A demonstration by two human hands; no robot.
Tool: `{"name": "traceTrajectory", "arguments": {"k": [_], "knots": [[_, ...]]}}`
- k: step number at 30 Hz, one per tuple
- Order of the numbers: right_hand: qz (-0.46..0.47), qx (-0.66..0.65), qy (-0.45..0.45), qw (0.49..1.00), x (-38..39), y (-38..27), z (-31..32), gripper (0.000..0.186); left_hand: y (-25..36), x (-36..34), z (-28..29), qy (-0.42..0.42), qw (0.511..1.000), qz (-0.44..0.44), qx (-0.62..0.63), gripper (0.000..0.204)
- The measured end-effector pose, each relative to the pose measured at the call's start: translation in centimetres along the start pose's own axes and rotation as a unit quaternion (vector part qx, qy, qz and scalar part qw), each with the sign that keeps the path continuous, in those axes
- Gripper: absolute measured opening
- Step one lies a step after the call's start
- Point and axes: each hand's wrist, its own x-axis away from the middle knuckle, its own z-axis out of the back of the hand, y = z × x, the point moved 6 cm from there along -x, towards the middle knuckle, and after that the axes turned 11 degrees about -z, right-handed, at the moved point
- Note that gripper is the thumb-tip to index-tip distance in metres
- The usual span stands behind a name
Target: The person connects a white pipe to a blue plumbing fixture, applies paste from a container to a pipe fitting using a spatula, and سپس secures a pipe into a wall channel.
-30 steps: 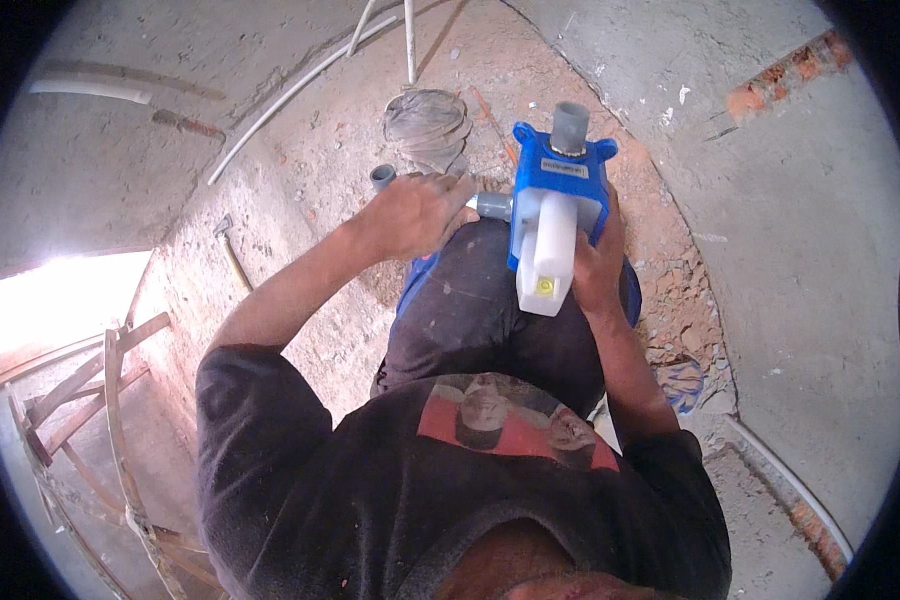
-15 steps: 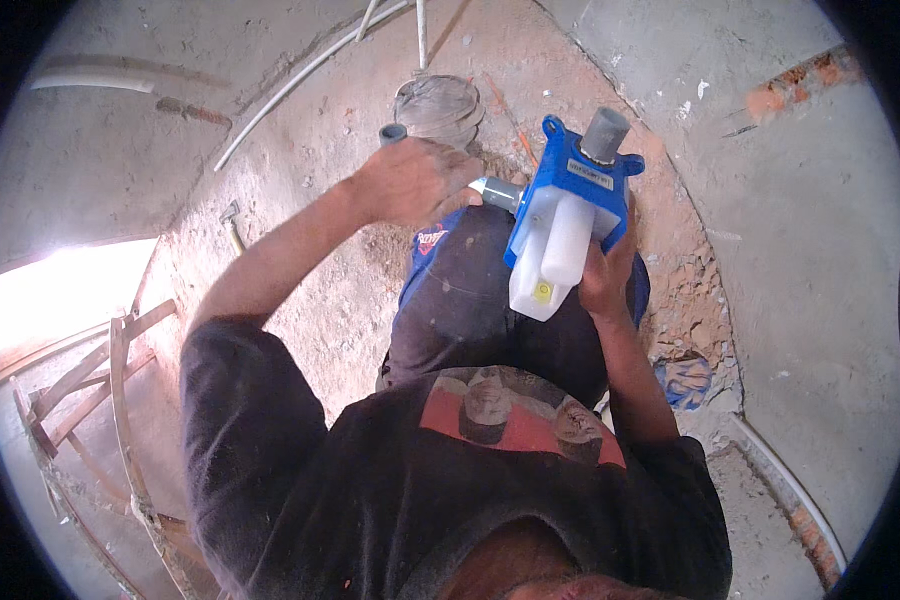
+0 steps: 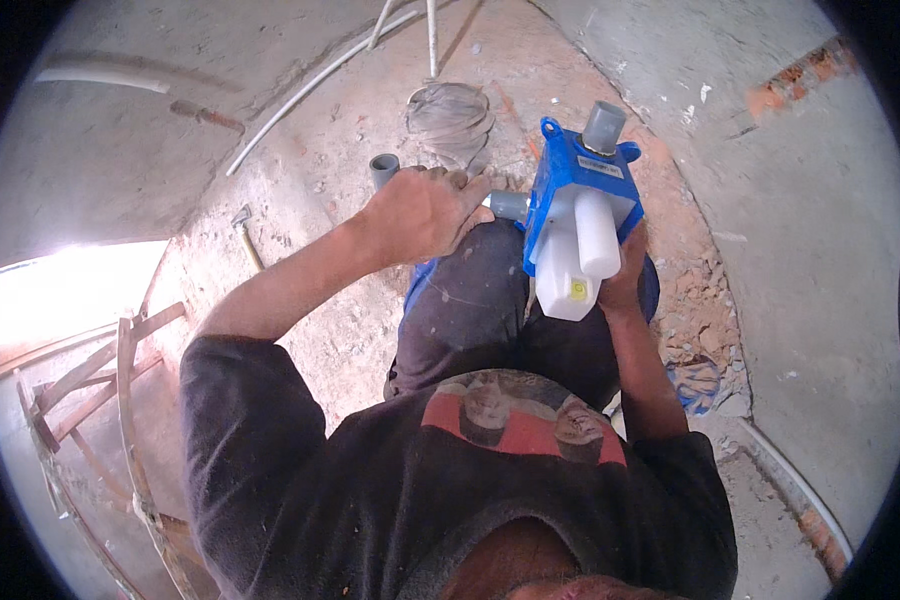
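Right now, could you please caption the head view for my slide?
Right hand holds a blue-white box; left hand grips grey pipe.

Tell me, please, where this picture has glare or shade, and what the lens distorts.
Head view: glare turns the bright patch at left almost pure white; head view: the right hand, partly behind the blue-and-white box, looks darker than the left hand; head view: the wide lens seemingly curves the foot of the right wall.

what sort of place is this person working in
Probably a room under construction or renovation: the bare grey wall has a groove cut into it showing orange masonry, broken rubble lies along its foot, and a hammer-like tool lies on the rough floor.
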Motion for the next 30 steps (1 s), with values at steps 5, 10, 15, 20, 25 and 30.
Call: {"name": "traceTrajectory", "arguments": {"k": [5, 10, 15, 20, 25, 30], "knots": [[0.015, 0.018, -0.05, 0.998, 0.8, -0.8, -1.0, 0.07, -0.1, 1.3, 0.0, 0.015, 1.0, -0.011, 0.014, 0.039], [-0.031, -0.025, -0.086, 0.995, 1.1, -2.4, -1.8, 0.077, -0.3, 1.9, -0.5, 0.056, 0.997, -0.044, 0.018, 0.036], [-0.039, -0.034, -0.078, 0.996, 2.0, -2.6, -1.5, 0.078, -0.7, 1.7, -0.3, 0.038, 0.993, -0.108, 0.025, 0.034], [0.004, 0.023, -0.048, 0.999, 3.2, -2.1, -1.3, 0.076, -1.7, 1.2, -0.3, 0.025, 0.987, -0.16, 0.006, 0.037], [-0.019, -0.023, -0.053, 0.998, 2.1, -1.9, -1.0, 0.077, -0.3, 1.7, -2.1, 0.082, 0.992, -0.094, 0.026, 0.035], [-0.004, -0.003, -0.069, 0.998, 2.6, -2.6, -0.8, 0.077, 1.7, 3.1, -0.9, 0.061, 0.998, -0.024, 0.016, 0.033]]}}
